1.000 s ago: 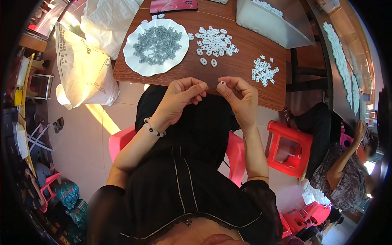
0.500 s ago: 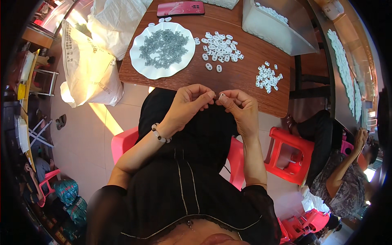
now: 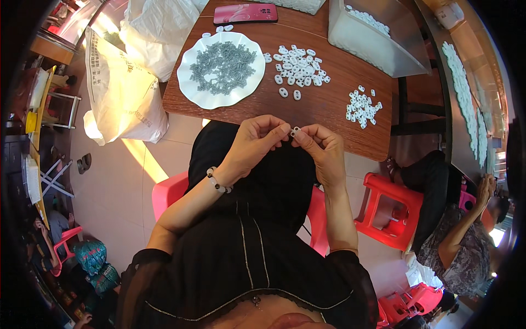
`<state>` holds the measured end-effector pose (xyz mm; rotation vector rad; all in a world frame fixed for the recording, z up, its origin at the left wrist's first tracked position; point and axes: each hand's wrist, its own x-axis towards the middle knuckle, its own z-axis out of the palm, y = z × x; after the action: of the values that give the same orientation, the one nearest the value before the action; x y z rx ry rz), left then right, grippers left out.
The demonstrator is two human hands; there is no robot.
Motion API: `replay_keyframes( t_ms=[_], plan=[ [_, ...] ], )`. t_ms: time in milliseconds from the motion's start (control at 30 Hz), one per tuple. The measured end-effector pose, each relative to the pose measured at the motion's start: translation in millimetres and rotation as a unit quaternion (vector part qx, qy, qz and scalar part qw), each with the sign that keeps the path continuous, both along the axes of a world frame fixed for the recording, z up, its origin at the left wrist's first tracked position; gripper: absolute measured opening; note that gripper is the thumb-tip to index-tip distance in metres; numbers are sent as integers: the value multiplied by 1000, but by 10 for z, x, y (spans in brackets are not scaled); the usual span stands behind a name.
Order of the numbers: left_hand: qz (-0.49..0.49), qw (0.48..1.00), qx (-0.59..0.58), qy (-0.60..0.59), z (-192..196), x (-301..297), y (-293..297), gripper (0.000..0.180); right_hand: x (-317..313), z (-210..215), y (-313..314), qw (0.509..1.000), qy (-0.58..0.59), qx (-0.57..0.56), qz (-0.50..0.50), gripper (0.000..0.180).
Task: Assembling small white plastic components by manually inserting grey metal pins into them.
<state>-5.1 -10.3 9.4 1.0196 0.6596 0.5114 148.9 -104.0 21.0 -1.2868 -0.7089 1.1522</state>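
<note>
In front of the table's near edge, my left hand [image 3: 247,147] and my right hand [image 3: 327,159] meet at the fingertips. My right thumb and fingers pinch a small white two-holed plastic piece [image 3: 295,131]. My left hand is closed in a pinch beside it; what it holds is too small to make out. Beyond my left hand lies a scalloped white plate [image 3: 189,96] heaped with small grey metal pieces [image 3: 223,67], possibly springs. Loose white two-holed pieces [image 3: 300,67] lie right of the plate. Farther right is a pile of smaller white pieces [image 3: 362,108].
The brown table [image 3: 323,118] also carries a pink phone [image 3: 246,13] and a translucent bin [image 3: 366,50] of white pieces. White sacks [image 3: 123,93] stand at its left. A red stool [image 3: 390,211] is at my right; another person [image 3: 457,236] sits beyond it.
The white piece has turned so its holes show more plainly, and my fingertips have come closer together around it. The whole view has shifted slightly.
</note>
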Motion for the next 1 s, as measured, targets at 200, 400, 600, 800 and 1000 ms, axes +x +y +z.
replay_keyframes(
  t_ms=[200, 400, 600, 800, 1000],
  plan=[
    [0, 1000, -2, 2, -7, -2, 10, 19, -60, 62, -2, 985, -169, 12, -32, 11],
    [-2, 999, 33, 3, -7, 12, -7, 18, -67, 43, -25, 935, -350, 48, -41, 11],
    [4, 999, 38, 11, 26, 1, -17, 18, -86, 107, -25, 911, -402, 66, -61, 10],
    [-2, 998, 55, 7, -7, -5, -14, 18, -102, 68, 2, 918, -388, 50, -71, 10],
    [15, 996, 90, 18, -36, 6, -36, 18, -113, 60, 3, 921, -382, 48, -59, 10]
  ],
)
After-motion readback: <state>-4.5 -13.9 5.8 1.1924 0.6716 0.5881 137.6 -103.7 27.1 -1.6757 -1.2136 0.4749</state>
